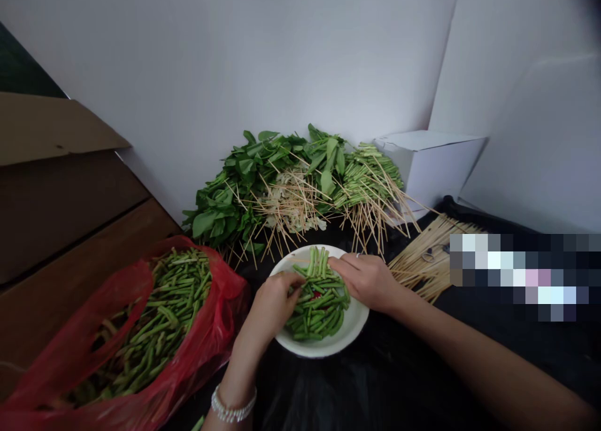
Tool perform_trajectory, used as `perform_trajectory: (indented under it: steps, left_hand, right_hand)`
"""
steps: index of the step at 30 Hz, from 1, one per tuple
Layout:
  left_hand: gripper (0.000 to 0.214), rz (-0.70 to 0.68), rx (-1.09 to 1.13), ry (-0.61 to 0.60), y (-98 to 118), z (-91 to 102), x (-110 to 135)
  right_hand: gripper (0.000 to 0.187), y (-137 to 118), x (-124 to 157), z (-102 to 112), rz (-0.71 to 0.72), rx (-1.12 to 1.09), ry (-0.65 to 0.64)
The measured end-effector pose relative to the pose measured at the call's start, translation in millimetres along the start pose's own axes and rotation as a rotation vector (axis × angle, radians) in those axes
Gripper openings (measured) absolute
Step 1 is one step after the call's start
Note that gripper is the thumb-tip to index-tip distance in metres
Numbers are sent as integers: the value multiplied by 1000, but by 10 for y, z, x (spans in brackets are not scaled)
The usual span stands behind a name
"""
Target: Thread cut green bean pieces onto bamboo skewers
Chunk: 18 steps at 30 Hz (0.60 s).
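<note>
Head view: the left hand and right hand both rest on a heap of short cut green stems piled on a round white plate, which sits on the black table covering. The left fingers are curled narrowly into the heap and the right fingers are bent over its top; whether either hand pinches a stem cannot be told. An open red plastic bag of more stems slumps just left of the plate. A bundle of bare bamboo skewers lies near the right wrist, with skewered leafy greens behind. Judged risks: stems pushed over the low rim, the slack bag spilling, and skewer points catching the wrist.
</note>
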<state>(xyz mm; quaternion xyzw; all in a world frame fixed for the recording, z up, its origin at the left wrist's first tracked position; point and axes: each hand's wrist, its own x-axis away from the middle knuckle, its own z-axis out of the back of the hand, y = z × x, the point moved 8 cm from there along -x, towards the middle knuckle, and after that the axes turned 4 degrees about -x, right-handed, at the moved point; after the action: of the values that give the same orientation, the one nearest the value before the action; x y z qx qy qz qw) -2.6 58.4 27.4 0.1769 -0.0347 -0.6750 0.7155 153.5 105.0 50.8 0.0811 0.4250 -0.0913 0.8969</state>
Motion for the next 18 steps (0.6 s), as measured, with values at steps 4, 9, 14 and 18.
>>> perform_trajectory:
  steps: [4, 9, 14, 18]
  left_hand:
    - [12, 24, -127, -106, 26, -79, 47]
    - [16, 52, -136, -158, 51, -133, 68]
    - [16, 9, -56, -132, 58, -121, 50]
    - [18, 22, -27, -124, 36, -117, 56]
  right_hand:
    - [29, 5, 9, -25, 1, -15, -18]
    - [29, 9, 5, -30, -7, -13, -31]
    - [27, 9, 2, -15, -16, -6, -16]
    - [27, 9, -6, 11, -20, -8, 6]
